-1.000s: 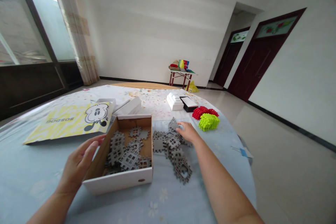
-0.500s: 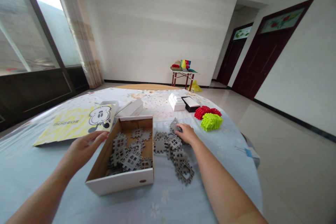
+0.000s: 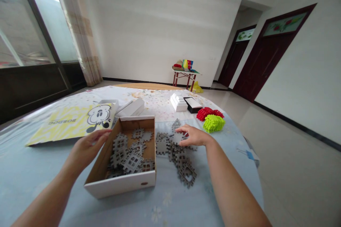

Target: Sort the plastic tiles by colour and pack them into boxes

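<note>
A white-sided cardboard box (image 3: 121, 185), brown inside, holds several loose grey interlocking toy tiles (image 3: 133, 161). My left hand (image 3: 90, 145) is at the box's left side, fingers stretched out and fingertips at its rim; whether they press on it is unclear. To the right of the box, more grey toy tiles (image 3: 182, 159) lie overlapping in a row on the tablecloth. My right hand (image 3: 194, 135) hovers over the far end of that row, thumb and fingers apart around a flat grey tile (image 3: 179, 137), with no firm hold showing.
Red toy tiles (image 3: 205, 113) and lime-green toy tiles (image 3: 214, 124) are stacked to the right. Beyond the row stand white boxes (image 3: 178, 103) and a black-edged box (image 3: 193, 104). A yellow cartoon-printed board (image 3: 66, 124) lies left, near a white carton (image 3: 133, 108).
My right hand has loosened from the grey tile, its fingers spreading as it shifted slightly right. My left hand stays beside the box, and the view has turned slightly.
</note>
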Available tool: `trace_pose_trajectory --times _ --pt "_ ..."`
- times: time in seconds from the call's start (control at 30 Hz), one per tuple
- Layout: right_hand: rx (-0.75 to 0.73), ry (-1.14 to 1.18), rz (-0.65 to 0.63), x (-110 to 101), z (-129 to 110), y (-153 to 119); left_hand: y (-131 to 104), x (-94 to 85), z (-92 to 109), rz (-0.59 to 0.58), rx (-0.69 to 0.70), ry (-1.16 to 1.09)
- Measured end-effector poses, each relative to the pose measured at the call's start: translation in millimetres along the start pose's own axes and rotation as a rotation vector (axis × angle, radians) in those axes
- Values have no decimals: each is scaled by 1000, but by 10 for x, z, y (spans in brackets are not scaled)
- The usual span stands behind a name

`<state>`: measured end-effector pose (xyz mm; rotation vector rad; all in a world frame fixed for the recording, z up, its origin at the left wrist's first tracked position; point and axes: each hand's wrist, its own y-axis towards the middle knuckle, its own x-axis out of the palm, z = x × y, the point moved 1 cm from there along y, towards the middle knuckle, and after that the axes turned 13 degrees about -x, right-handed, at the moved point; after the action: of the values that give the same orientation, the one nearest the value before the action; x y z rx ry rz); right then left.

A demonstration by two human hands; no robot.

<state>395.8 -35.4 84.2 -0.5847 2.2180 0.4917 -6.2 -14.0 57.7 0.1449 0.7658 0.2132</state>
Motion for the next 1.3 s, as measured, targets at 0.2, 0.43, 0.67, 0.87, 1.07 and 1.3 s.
trace_pose_trajectory --times 0.2,0.43,0.67,0.87,1.07,1.3 --pt "-8 -56 -112 127 -27 57 -55 -2 78 5 -39 -10" --pt "73 -82 -95 223 15 109 -84 2 89 13 -31 3" --pt "-4 -78 -128 286 -37 145 -98 -3 141 31 -37 22" --pt "-98 -22 -124 264 -141 139 -110 -9 155 44 -39 27" --pt "-71 133 417 109 -293 142 -110 -11 157 55 -19 11" --pt "-186 406 490 388 -701 296 -119 -24 177 32 -19 16"
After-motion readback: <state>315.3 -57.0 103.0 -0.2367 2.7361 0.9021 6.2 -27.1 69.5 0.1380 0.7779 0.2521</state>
